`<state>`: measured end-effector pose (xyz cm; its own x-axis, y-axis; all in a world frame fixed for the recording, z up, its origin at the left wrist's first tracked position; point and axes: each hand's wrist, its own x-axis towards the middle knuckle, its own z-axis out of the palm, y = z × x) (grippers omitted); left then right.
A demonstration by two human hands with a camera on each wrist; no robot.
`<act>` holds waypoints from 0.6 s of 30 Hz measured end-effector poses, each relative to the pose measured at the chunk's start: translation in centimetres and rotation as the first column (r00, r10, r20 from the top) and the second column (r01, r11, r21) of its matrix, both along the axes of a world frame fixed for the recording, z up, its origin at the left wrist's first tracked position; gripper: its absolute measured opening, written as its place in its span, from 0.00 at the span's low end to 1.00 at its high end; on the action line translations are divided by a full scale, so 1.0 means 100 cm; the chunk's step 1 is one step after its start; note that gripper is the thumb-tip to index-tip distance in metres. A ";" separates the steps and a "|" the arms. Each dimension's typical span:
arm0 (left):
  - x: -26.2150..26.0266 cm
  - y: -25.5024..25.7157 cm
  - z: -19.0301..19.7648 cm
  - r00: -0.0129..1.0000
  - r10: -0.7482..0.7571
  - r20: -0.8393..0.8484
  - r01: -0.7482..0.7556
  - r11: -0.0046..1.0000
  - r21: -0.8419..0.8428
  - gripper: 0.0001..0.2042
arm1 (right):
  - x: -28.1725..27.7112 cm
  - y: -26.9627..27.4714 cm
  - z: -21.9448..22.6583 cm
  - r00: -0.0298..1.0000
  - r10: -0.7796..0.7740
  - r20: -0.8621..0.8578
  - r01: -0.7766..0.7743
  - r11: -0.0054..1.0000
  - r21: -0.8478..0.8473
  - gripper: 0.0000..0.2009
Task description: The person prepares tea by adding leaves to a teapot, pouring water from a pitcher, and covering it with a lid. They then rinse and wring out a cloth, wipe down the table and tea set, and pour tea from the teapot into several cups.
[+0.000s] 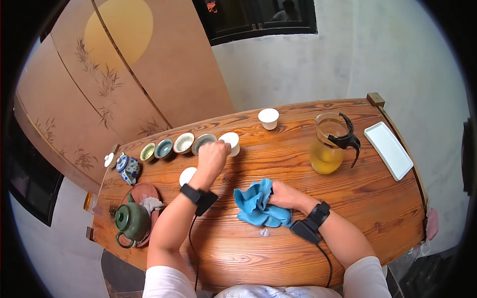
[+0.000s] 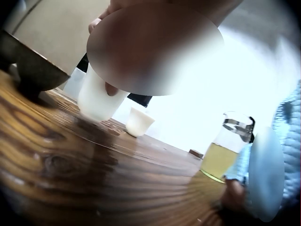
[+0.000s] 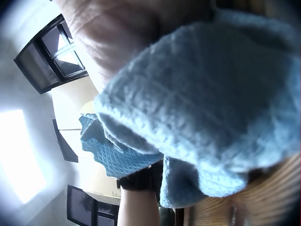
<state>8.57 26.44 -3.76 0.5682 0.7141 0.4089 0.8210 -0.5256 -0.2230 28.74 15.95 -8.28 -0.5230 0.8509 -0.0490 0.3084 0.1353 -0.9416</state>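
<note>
One white cup (image 1: 234,142), likely being placed
Left grip (image 1: 213,159) pinches it near the surface's (image 1: 248,253) far edge; right grip (image 1: 289,195) holds blue cloth (image 1: 258,206); release presumably next.

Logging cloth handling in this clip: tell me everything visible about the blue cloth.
The blue cloth looks like fabric with a dimpled, quilted texture. It is bunched into loose, creased folds, one edge wavy. The right grip holds it at one side, over the middle of the wooden table. Whether it is wet cannot be told.
</note>
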 end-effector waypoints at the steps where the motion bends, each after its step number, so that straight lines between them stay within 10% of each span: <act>1: -0.004 -0.015 0.004 0.998 -0.061 0.028 0.061 0.998 0.014 0.06 | 0.000 0.001 -0.004 1.000 0.002 -0.002 -0.002 1.000 0.002 0.12; 7: -0.036 -0.082 0.004 0.976 -0.202 -0.088 0.203 0.979 0.011 0.01 | -0.001 0.000 -0.011 0.968 -0.026 -0.249 0.020 0.999 -0.030 0.08; 18: -0.052 -0.113 0.010 0.998 0.041 -0.038 -0.045 0.991 -0.125 0.05 | -0.002 -0.004 -0.005 0.972 -0.065 -0.227 0.059 0.998 -0.033 0.09</act>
